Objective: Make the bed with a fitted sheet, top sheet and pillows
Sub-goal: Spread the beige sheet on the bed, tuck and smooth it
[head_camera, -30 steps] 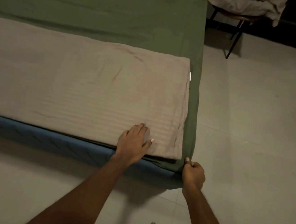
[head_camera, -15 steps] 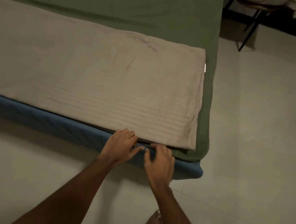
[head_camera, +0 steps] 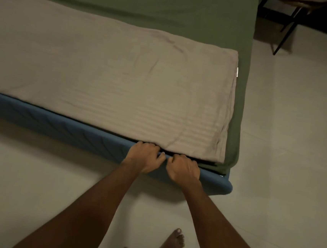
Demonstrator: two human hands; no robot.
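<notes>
A green fitted sheet [head_camera: 189,12] covers the mattress, which sits on a blue padded bed frame [head_camera: 58,125]. A folded beige top sheet [head_camera: 113,79] lies along the near side of the bed, its right end short of the mattress corner. My left hand [head_camera: 143,158] and my right hand [head_camera: 184,169] are side by side at the near mattress edge, fingers curled in under the beige sheet's edge, gripping fabric there. The fingertips are hidden in the gap between mattress and frame.
A dark-legged chair [head_camera: 287,29] with pale bedding piled on it stands at the top right beyond the bed. Pale tiled floor [head_camera: 295,156] spreads to the right and in front. My bare feet [head_camera: 170,246] stand close to the frame.
My right hand left the green sheet's corner and moved left beside my left hand. My left hand slid from on top of the beige sheet down to its near edge. Both now curl under.
</notes>
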